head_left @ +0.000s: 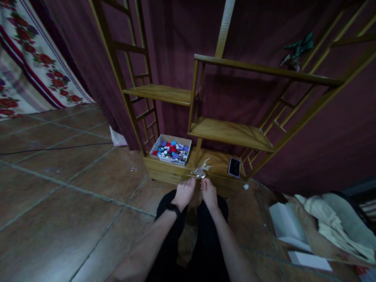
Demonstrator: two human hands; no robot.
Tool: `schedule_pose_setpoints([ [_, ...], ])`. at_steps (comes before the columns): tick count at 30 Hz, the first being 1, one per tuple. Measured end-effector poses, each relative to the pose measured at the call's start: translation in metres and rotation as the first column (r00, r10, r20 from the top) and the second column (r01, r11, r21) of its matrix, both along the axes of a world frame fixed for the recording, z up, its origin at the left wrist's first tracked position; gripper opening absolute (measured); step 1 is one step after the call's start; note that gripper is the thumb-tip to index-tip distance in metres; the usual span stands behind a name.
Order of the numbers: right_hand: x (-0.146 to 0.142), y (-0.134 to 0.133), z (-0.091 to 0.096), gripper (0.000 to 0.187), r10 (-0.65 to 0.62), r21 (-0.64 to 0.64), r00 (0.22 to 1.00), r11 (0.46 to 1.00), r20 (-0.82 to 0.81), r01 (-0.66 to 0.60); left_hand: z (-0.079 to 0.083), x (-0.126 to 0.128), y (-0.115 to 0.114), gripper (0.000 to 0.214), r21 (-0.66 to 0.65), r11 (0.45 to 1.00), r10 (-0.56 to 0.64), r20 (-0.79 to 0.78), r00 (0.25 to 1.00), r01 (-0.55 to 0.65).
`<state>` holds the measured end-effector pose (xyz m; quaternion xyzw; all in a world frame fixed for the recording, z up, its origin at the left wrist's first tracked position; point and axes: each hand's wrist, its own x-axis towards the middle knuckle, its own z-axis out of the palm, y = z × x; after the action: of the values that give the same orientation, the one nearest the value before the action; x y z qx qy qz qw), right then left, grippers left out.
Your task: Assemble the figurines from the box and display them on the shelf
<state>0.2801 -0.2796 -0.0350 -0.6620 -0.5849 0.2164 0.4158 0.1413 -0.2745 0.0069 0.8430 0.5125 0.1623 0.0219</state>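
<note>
Silvery trinket (199, 173), on the bottom shelf (219, 161) just right of the box (164, 138), is pinched between left hand (184, 192) and right hand (209, 192), fingers narrowed on its ends; it lies crosswise just beyond the fingertips, equally near each; a phone (234, 167) lies farther right.

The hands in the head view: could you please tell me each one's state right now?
Left hand: closed, fingers pinching the small shiny object.
Right hand: closed, pinching the same small shiny object.
</note>
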Motion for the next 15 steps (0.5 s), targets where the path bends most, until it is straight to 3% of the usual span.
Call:
schedule_pose_setpoints([
  [5,0.0032,0.0006,-0.002,0.022,0.011,0.002,1.0,1.0,-0.016,-0.011,0.0006,0.0004,-0.0026,0.033,0.045,0.998,-0.038,-0.107,0.993,0.043],
  [15,0.004,0.0017,-0.0073,0.024,0.005,0.01,0.998,1.0,-0.06,-0.004,0.0,0.0007,-0.0038,0.031,0.013,0.999,-0.039,-0.094,0.995,0.041],
])
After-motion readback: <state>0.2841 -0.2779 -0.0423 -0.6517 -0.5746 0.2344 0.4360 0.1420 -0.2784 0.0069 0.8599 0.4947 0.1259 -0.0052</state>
